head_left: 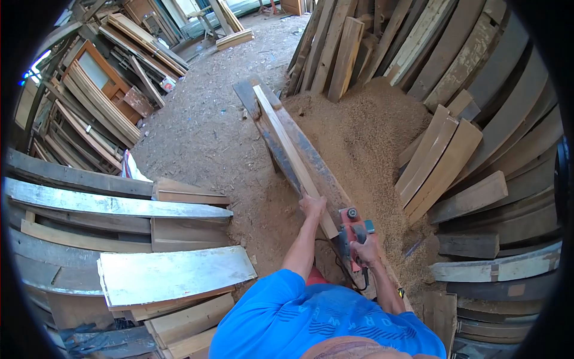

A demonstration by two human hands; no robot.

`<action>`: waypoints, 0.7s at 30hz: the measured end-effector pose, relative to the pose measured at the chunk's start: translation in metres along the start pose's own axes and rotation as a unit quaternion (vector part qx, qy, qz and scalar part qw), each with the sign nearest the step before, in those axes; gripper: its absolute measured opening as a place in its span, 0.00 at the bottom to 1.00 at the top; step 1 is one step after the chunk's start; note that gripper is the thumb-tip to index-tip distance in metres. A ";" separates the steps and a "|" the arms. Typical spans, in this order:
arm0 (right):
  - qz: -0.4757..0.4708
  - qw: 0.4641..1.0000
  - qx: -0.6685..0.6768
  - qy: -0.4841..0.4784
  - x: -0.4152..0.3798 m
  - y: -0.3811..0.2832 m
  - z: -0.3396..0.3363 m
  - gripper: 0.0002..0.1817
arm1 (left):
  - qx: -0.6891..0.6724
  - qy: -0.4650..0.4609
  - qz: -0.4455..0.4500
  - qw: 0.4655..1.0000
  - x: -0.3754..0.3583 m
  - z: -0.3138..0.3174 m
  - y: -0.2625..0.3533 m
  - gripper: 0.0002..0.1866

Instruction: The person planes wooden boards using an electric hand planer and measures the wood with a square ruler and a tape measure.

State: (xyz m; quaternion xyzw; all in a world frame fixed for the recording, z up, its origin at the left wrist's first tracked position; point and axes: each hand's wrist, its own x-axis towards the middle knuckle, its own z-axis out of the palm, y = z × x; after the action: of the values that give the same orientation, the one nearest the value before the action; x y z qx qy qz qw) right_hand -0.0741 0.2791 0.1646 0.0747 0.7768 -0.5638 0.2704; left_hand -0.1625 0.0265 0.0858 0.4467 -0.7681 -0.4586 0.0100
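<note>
A long, narrow strip of pale wood lies lengthwise along a worn wooden bench. My left hand is closed around the strip near its close end. Beside that end, on the right, a red and teal electric hand planer rests on the bench. My right hand is wrapped round the planer's rear handle. A dark power cord hangs from the back of the tool. The planer's underside is hidden from view.
Sawdust and shavings are heaped right of the bench. Planks lean at the back right, with more boards stacked along the right. A white-faced board lies on a stack at the left. Door frames stand at the far left.
</note>
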 end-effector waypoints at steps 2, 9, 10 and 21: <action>-0.049 0.998 -0.024 0.022 -0.012 -0.018 -0.005 0.28 | 0.008 -0.010 0.001 1.000 0.002 0.001 0.000 0.63; -0.184 0.977 -0.094 0.046 -0.038 -0.032 -0.036 0.16 | -0.051 0.050 0.241 0.968 -0.001 0.015 -0.062 0.48; -0.152 0.986 -0.066 0.018 -0.042 -0.035 -0.038 0.15 | -0.018 0.048 0.275 0.960 -0.021 0.007 -0.066 0.46; -0.079 0.987 0.037 -0.134 -0.070 -0.065 -0.029 0.21 | -0.016 -0.081 0.413 0.907 -0.092 0.030 -0.183 0.54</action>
State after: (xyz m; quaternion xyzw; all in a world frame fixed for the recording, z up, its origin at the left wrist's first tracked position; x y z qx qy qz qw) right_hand -0.0520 0.2957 0.2606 -0.0532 0.7156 -0.6168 0.3234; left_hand 0.0035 0.0784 -0.0263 0.0502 -0.8746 -0.4605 0.1434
